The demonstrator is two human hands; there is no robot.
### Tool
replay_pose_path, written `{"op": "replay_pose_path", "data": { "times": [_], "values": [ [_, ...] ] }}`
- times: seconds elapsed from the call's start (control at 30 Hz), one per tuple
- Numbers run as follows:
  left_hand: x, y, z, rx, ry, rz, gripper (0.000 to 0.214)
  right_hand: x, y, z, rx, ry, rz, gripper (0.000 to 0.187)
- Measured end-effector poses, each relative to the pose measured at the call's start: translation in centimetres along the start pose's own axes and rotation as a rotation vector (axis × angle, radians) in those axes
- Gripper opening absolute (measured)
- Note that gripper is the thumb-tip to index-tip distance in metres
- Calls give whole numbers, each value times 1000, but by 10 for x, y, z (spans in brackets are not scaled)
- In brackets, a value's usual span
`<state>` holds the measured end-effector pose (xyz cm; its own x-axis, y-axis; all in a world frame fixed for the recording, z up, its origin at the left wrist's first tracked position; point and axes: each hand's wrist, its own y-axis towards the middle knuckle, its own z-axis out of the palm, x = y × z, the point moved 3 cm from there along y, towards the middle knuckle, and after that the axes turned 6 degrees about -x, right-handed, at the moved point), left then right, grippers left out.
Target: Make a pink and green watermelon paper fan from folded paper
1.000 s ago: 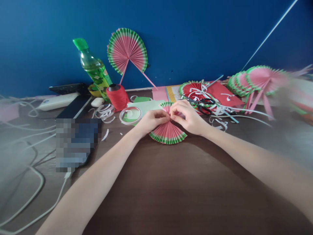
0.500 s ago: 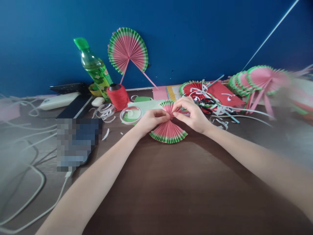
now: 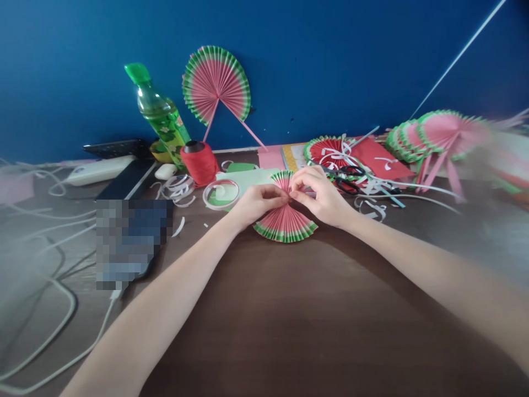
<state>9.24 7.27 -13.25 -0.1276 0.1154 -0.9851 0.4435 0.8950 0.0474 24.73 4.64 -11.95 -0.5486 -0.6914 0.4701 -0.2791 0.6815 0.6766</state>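
A pleated pink paper fan with a green rim (image 3: 285, 223) lies on the brown table in front of me, fanned out above and below its pinched middle. My left hand (image 3: 257, 202) pinches that middle from the left, fingers closed on the folds. From the right, my right hand (image 3: 323, 194) meets it there, thumb and fingertips also pinched on the fan's centre. Both hands touch at the waist of the fan.
Black scissors (image 3: 345, 177) lie among white paper strips right of my hands. A red thread spool (image 3: 199, 161), tape roll (image 3: 221, 194), green bottle (image 3: 160, 116) and a finished fan (image 3: 216, 85) against the blue wall stand behind. More fans (image 3: 438, 135) pile right. A phone (image 3: 131, 242) and cables lie left.
My right hand lifted slightly off the fan's centre half a second ago and has come back down to pinch it. The left hand and fan have barely moved.
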Motion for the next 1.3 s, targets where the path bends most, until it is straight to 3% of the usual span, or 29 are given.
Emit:
{"op": "replay_pose_path", "data": {
  "times": [0.3, 0.73, 0.83, 1.07, 1.3],
  "values": [
    [-1, -1, 1, -4, 12, 5, 25, -4, 0, -2, -8, -10, 41, 15],
    [-2, -1, 1, -21, 76, 20, 22, 3, -2, 2, -7, -60, -50, 16],
    [-2, -1, 1, -14, 84, 32, 20, 1, -2, 1, -2, -46, -15, 16],
    [-4, -1, 3, -9, 79, 65, 15, -10, 0, -2, -144, -176, 143, 11],
    [-5, -1, 3, -11, 97, 34, 14, -10, -1, 1, -97, -178, 174, 16]
  ]
}}
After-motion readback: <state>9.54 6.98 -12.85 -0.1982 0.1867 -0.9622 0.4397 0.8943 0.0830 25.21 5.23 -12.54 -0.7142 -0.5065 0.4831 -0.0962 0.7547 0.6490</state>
